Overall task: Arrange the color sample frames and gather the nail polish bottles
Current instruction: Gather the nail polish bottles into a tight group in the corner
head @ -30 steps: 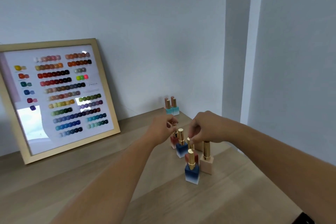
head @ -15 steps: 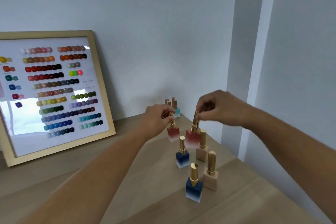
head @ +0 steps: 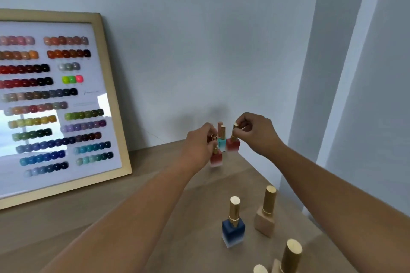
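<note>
A gold-framed color sample frame (head: 106, 86) leans against the wall at the left. My left hand (head: 198, 146) pinches the gold cap of a red nail polish bottle (head: 216, 159), held near the tabletop. My right hand (head: 255, 133) grips the cap of a second red bottle (head: 233, 145), held in the air. Between and behind them stand teal bottles (head: 221, 143) by the wall. Nearer to me stand a blue bottle (head: 233, 226) and a beige bottle (head: 265, 219). Another gold-capped bottle (head: 290, 255) shows at the bottom edge.
The wooden table (head: 155, 195) ends at a right edge close to the wall corner. A grey wall column (head: 332, 73) rises at the right. A further gold cap (head: 260, 269) peeks in at the bottom.
Both hands lifted a red bottle each from the near cluster and carried them away from me, toward the teal bottles at the wall. The view has moved closer.
</note>
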Motion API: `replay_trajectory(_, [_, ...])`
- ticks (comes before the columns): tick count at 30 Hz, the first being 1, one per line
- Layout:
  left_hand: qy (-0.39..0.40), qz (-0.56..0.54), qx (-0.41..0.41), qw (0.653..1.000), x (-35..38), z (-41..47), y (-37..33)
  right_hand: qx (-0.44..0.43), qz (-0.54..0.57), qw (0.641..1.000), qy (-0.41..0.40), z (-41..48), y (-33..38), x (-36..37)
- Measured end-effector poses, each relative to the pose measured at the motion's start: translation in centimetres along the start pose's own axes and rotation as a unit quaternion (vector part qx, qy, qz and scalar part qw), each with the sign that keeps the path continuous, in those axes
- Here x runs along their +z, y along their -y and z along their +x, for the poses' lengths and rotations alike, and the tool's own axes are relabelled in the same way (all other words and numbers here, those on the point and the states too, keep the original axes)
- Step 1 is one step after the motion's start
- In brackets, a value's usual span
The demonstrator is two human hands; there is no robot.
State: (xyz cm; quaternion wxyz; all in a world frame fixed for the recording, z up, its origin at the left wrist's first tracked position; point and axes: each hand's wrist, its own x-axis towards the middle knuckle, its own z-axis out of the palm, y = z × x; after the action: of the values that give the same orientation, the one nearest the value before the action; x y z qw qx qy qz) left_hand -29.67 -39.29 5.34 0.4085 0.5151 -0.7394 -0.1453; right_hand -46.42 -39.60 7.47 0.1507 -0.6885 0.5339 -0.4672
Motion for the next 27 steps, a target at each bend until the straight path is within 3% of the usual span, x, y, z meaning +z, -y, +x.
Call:
replay_trajectory(11, [-0.026,0.013,0.029,0.999,2.4,1.2,2.4,0.002,0.013,1.000,-0.005,0.5,-4.4,3.3])
replay_trajectory(22, [-0.052,-0.025,-0.124,0.991,5.2,-1.0,4.4,0.067,0.018,0.998,0.009,-2.1,-7.7,5.5])
replay_trajectory(27, [-0.050,-0.056,-0.135,0.988,5.6,-0.4,4.6,0.056,0.020,0.998,0.016,-1.6,-7.7,5.9])
